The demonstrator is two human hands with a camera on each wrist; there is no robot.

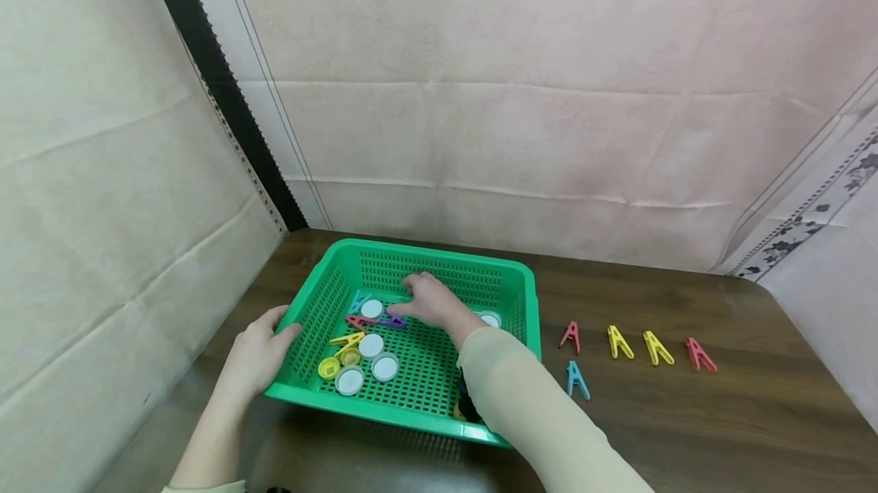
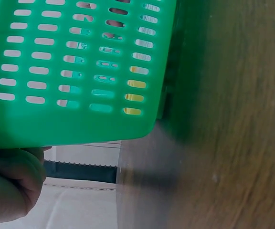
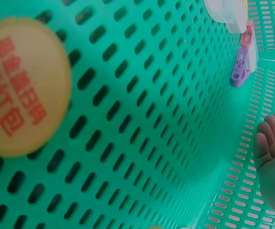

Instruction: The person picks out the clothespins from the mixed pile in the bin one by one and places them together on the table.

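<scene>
A green plastic basket (image 1: 425,400) with slotted walls stands on the table. My left hand (image 1: 257,352) grips its left rim, thumb over the edge; in the left wrist view the curled fingers (image 2: 20,174) show beside the wall. Inside the basket, my right hand (image 1: 435,302) reaches toward the back, fingers spread and nothing seen in them. Its thumb is close to a purple clothespin (image 1: 392,321). Beside that lie a red clothespin (image 1: 358,322), a blue clothespin (image 1: 357,301) and a white-topped lid (image 1: 373,308). Nearer the front are a yellow clothespin (image 1: 347,340) and several round lids (image 1: 350,381).
On the table right of the basket lie several clothespins: a blue one (image 1: 576,380), yellow ones (image 1: 620,342) and red ones (image 1: 700,354). A yellow disc (image 3: 25,88) with red characters is inside the basket. Pale cloth (image 1: 535,120) hangs behind the table.
</scene>
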